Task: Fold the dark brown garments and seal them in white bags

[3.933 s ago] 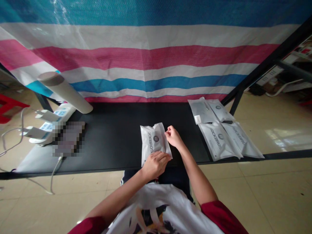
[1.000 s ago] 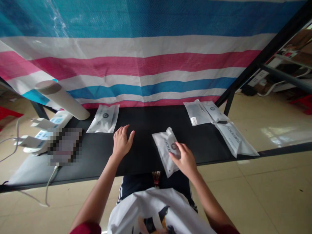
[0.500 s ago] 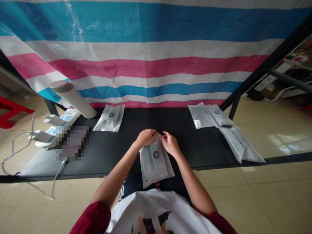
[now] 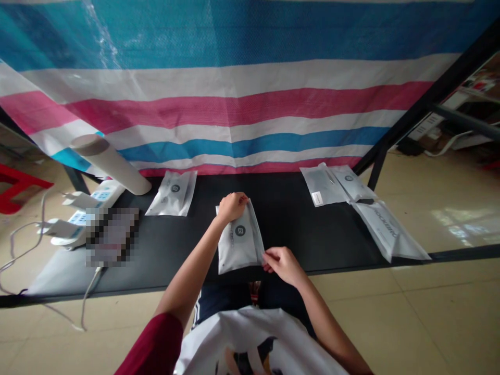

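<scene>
A white plastic ROCKBROS bag (image 4: pixel 239 246) lies on the black tabletop (image 4: pixel 187 245) in front of me, slightly tilted. My left hand (image 4: pixel 232 207) grips its upper end, with the fingers curled over the top edge. My right hand (image 4: pixel 283 264) pinches the lower right corner between finger and thumb. Part of the printed logo shows between my hands, and the lettering is partly hidden by my left hand. Another white bag (image 4: pixel 172 194) lies flat to the left, apart from my hands.
Further bags (image 4: pixel 324 185) overlap at the back right of the table, and a long one (image 4: pixel 388 232) lies at its right edge. A cardboard tube (image 4: pixel 111 164) leans at the back left over a power strip (image 4: pixel 91 200) with plugs. A pixelated patch (image 4: pixel 112 237) covers something nearby.
My left hand has moved to the bag's top end and my right hand down to its lower corner. The bag has shifted up the table and turned slightly.
</scene>
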### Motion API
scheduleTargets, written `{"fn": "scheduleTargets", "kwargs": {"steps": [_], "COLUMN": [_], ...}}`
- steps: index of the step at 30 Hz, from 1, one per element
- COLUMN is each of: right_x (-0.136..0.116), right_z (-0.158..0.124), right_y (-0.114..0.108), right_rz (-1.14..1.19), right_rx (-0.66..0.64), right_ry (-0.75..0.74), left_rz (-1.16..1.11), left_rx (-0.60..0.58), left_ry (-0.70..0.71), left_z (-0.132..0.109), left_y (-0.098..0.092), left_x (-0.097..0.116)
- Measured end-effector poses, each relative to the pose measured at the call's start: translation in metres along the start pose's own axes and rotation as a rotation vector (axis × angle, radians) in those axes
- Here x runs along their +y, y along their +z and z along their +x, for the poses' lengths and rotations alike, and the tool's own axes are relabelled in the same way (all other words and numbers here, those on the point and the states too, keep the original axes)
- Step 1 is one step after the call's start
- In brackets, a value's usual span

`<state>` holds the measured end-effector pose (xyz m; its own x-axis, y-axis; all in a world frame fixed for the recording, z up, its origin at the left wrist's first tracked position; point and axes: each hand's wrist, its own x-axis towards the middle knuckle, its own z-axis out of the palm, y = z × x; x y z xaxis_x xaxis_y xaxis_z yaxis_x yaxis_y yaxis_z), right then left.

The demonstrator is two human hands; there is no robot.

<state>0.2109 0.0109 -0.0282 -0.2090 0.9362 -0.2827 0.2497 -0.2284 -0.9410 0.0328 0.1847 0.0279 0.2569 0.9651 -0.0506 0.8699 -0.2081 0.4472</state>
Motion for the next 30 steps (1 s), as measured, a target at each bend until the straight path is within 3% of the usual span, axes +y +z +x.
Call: {"fn": "scheduleTargets", "kwargs": {"steps": [4,7,10,16,20,25,30], "right_x": [0.003,-0.001,-0.005,-0.014,-0.031,-0.052,-0.049], "right_z": [-0.024,-0.019,-0.004,0.038,0.063,0.077,0.078], "right_y": [0.003,-0.002,-0.01,-0.016,-0.014,-0.005,-0.008], "right_rz": [0.066,0.164,0.231,0.093,-0.259,-0.667,-0.54], "right_rx": [-0.018,0.074,0.12,0.059,0.103,0.068,0.118], "right_ry": [0.042,0.049,0.035,-0.035,-0.075,-0.049,-0.094], "left_rz": [-0.005,-0.011,-0.045,-0.256,-0.314,-0.281,-0.211], "left_rx": [0.022,0.177,0.321,0.271,0.26,0.237,0.23], "left_ry": [0.082,0.16,0.252,0.261,0.218,0.253,0.25], "left_z": [0.002,-0.017,-0.046,-0.088,-0.094,-0.094,-0.094], "left_y": [0.004,0.009,0.017,0.044,0.058,0.06,0.061], "left_x": [0.014,0.021,0.013,-0.024,-0.031,-0.029,-0.028]}}
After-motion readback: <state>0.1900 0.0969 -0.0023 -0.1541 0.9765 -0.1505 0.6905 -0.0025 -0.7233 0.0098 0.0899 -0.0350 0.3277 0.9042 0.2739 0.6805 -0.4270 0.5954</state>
